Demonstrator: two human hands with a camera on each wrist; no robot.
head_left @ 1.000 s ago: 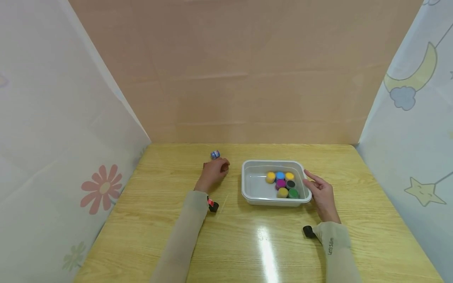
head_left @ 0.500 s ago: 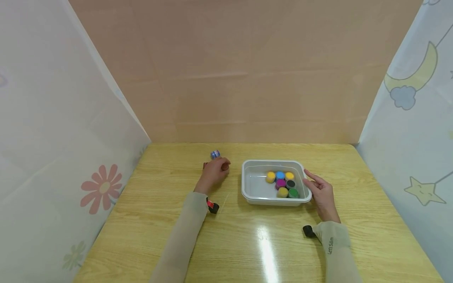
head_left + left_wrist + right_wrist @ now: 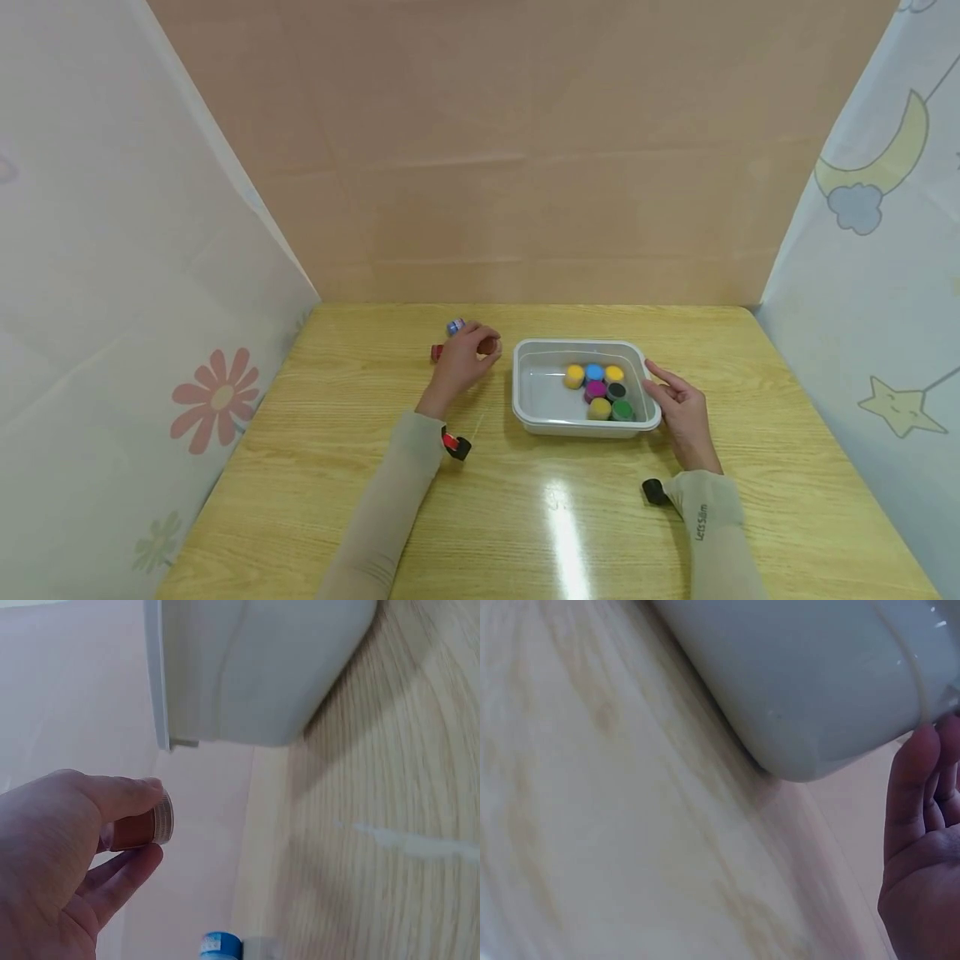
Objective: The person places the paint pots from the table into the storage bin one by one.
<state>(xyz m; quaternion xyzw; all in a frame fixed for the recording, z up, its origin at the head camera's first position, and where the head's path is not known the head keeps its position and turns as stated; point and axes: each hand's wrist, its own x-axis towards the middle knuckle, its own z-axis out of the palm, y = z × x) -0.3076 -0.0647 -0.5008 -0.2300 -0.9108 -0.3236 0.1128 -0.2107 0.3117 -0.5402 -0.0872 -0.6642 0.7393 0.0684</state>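
Observation:
My left hand [image 3: 459, 367] is raised over the table left of a white plastic container [image 3: 585, 428]. Between thumb and fingers it pinches a small paint pot [image 3: 136, 829] with brown contents and a ribbed lid, seen best in the left wrist view. My right hand [image 3: 684, 418] grips the container's right rim, thumb and fingers at the edge. Inside, towards the right, stand several small pots with coloured tops, among them a purple pot [image 3: 595, 390] and a green pot [image 3: 622, 410].
Behind the left hand a blue pot [image 3: 454, 327] lies on the wooden table [image 3: 337, 467], with a dark red pot [image 3: 436, 352] just left of the hand. A brown paper backdrop [image 3: 480, 167] closes off the back, and patterned white sheets [image 3: 150, 250] flank both sides.
My left hand has lifted and shifted slightly right with the brown paint pot, uncovering more of the dark red pot. The right hand and the container have stayed put.

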